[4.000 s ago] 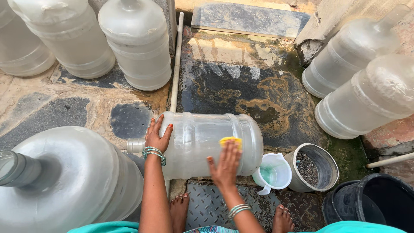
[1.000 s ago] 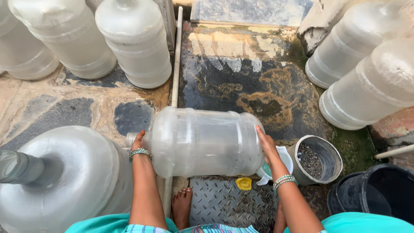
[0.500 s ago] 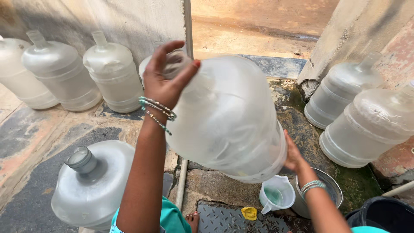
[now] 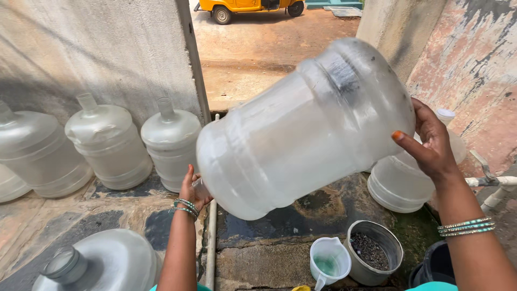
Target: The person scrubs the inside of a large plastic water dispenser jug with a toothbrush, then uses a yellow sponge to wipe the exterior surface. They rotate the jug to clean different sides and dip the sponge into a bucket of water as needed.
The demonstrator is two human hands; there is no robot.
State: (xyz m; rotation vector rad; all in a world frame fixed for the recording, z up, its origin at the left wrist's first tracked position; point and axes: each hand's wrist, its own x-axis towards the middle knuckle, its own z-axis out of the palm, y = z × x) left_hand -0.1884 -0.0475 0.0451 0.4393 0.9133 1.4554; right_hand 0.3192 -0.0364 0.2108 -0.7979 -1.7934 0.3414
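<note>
Now the big translucent water jug is off the ground and fills the centre of the frame, tilted with its base toward the upper right and its neck pointing down toward the lower left. A second ago it lay on its side low over the wet stone floor; since then it has been lifted and tipped neck-down, and the view has swung up with it to take in the wall and a yellow vehicle at the top edge. Judging from the tilt, whatever is inside would run toward the mouth.

The left hand is cupped around the jug's neck end at lower centre-left, fingers curled against it, bangles on the wrist. The right hand is pressed open against the jug's base at the right, thumb over the rim edge — between them the two hands carry the whole weight.

Below, at the bottom right of the frame, stand a small white jug with green liquid and just beside it a grey pot of dark grit. Other empty water jugs line the wall at the left, with one more lying at the lower left corner.
</note>
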